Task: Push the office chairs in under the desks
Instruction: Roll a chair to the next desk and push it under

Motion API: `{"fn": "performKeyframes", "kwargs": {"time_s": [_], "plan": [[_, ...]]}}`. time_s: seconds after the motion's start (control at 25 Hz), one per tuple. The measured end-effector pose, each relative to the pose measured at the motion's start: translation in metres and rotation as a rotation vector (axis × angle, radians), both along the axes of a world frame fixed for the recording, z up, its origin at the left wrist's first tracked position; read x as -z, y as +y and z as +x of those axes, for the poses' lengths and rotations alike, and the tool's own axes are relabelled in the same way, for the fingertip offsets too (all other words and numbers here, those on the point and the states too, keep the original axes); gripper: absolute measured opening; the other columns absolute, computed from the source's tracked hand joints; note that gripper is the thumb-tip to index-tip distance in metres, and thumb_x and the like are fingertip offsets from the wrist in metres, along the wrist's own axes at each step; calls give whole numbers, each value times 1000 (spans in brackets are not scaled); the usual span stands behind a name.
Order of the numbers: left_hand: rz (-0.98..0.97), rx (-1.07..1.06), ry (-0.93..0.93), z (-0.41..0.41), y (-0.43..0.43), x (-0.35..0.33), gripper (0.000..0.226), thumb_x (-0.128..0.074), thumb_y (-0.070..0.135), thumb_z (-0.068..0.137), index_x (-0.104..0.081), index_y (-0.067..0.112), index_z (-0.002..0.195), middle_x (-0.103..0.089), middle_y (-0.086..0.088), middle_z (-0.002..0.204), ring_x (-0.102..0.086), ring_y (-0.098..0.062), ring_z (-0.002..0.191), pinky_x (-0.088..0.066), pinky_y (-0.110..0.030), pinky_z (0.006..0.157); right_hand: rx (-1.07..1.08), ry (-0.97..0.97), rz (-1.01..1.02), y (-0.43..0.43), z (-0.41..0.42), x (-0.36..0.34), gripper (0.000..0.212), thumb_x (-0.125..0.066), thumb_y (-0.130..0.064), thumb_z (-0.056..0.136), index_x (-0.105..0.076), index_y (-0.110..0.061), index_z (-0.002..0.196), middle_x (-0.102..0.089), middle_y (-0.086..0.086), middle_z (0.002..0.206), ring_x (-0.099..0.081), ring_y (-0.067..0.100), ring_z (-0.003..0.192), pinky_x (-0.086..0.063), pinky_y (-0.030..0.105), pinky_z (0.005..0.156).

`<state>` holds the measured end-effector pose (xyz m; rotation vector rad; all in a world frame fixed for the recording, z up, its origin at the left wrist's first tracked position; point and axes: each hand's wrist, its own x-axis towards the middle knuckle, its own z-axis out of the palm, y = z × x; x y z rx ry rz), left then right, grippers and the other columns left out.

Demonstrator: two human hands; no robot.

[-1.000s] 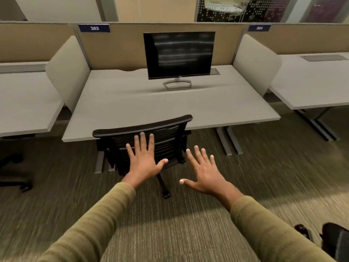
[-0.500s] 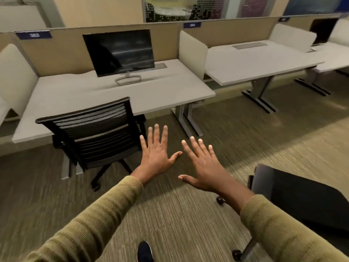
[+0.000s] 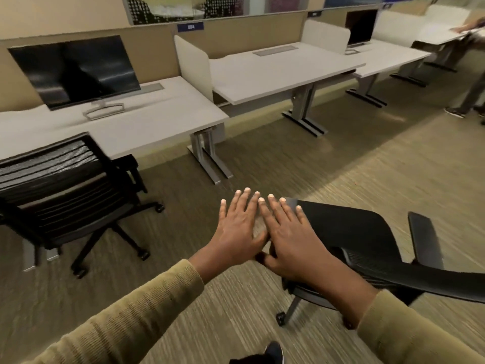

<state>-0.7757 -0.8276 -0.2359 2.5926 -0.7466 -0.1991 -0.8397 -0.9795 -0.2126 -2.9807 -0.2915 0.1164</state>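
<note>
Hands flat at the next chair: your left hand [image 3: 240,232] and right hand [image 3: 291,240] are both spread with fingers straight, lying side by side at the near corner of the loose black chair [image 3: 367,232]. The left is over carpet [image 3: 288,158] just beside that chair, the right over its backrest edge; whether it touches cannot be told. This chair stands well apart from any desk, with the bare tabletop [image 3: 275,72] beyond it. To do this well, shift your left hand onto the backrest so that one palm sits at each end of its top edge. Swing the seat to face that tabletop, then roll it straight in between the steel legs [image 3: 301,111], watching that the armrest [image 3: 422,237] passes below the edge. Far to the loose chair's left, a mesh chair [image 3: 60,187] looks already tucked in.
</note>
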Motion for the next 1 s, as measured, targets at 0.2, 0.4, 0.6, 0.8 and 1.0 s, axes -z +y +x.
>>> {"fn": "performKeyframes", "kwargs": {"time_s": [0.2, 0.4, 0.6, 0.8, 1.0], "plan": [[12, 197, 25, -30, -102, 8, 82, -34, 56, 97, 2, 22, 163, 4, -6, 172, 13, -20, 157, 7, -51, 127, 123, 76, -19, -101, -29, 4, 102, -47, -53, 86, 19, -18, 156, 15, 5, 168, 12, 22, 155, 1, 47, 126], [-73, 244, 165, -53, -180, 14, 77, -39, 51, 92, -15, 30, 161, -12, -3, 171, 0, -19, 157, 0, -51, 127, 194, 139, 206, -174, -60, 18, 105, -56, -57, 85, 9, -23, 159, 2, -6, 169, 3, 9, 154, -7, 37, 126], [-81, 211, 117, -89, -214, 8, 71, -37, 58, 91, -29, 32, 156, -32, 5, 162, -19, -14, 153, -17, -48, 125, 137, 86, 284, -219, -90, 16, 102, -43, -67, 75, 1, -30, 159, -7, -15, 167, -2, -2, 151, -8, 33, 125], [-17, 121, 1, -122, -244, 6, 72, -34, 69, 93, -55, 22, 143, -48, -1, 153, -39, -18, 145, -27, -47, 121, 108, -39, 238, -282, -124, 18, 90, -45, -66, 85, -19, -22, 159, -34, -3, 160, -30, 12, 147, -26, 42, 122], [-114, -27, -149, -159, -290, 3, 59, -49, 60, 92, -71, 15, 124, -66, -3, 131, -59, -20, 123, -41, -45, 110, 126, -187, 165, -377, -161, 27, 78, -41, -75, 92, -52, -17, 142, -62, 0, 134, -57, 17, 120, -44, 39, 104]]}}
